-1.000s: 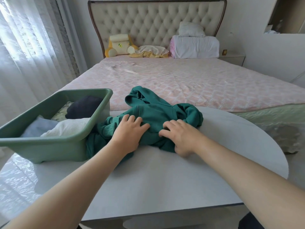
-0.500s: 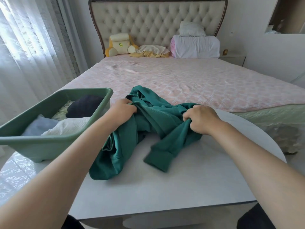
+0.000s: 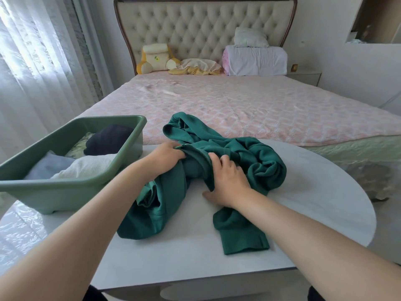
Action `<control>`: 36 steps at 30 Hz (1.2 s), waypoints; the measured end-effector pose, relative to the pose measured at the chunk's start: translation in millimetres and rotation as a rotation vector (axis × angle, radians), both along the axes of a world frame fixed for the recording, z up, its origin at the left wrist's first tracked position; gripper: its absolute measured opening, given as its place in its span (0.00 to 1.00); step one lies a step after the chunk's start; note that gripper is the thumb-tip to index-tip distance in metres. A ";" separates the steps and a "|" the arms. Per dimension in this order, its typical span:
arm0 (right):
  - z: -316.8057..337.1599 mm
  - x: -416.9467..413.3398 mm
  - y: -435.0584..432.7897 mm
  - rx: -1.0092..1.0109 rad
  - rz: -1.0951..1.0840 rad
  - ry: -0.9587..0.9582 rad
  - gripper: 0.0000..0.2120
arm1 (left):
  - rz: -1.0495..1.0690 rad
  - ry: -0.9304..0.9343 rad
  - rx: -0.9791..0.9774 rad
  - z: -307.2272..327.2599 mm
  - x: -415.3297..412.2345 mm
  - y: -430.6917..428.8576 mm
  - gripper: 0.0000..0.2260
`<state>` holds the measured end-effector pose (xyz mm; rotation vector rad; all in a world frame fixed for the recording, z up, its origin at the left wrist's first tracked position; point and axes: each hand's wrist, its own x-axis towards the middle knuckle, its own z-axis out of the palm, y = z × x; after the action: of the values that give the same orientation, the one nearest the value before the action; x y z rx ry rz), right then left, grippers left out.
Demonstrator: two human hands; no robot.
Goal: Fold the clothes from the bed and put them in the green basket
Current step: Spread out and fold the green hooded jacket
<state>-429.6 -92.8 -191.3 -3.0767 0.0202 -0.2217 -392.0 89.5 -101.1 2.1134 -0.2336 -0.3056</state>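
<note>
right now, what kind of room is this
Most likely a home bedroom: a wide bed with a tufted headboard, a plush toy and folded bedding at its head, and sheer curtains on the left.

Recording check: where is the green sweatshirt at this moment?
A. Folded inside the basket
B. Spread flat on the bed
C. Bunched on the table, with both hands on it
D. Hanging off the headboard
C: the sweatshirt lies bunched on the table, outside the basket, with the left hand and the right hand both gripping its folds.
</note>
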 end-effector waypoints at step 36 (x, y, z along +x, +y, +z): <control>68.5 -21.5 -47.6 0.220 0.145 0.629 0.19 | -0.541 0.087 0.790 -20.5 3.3 -26.9 0.27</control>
<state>-451.1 -140.4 -122.8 -2.7747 -0.1393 0.7015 -388.7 62.6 -121.7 2.7694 -0.7312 -0.9283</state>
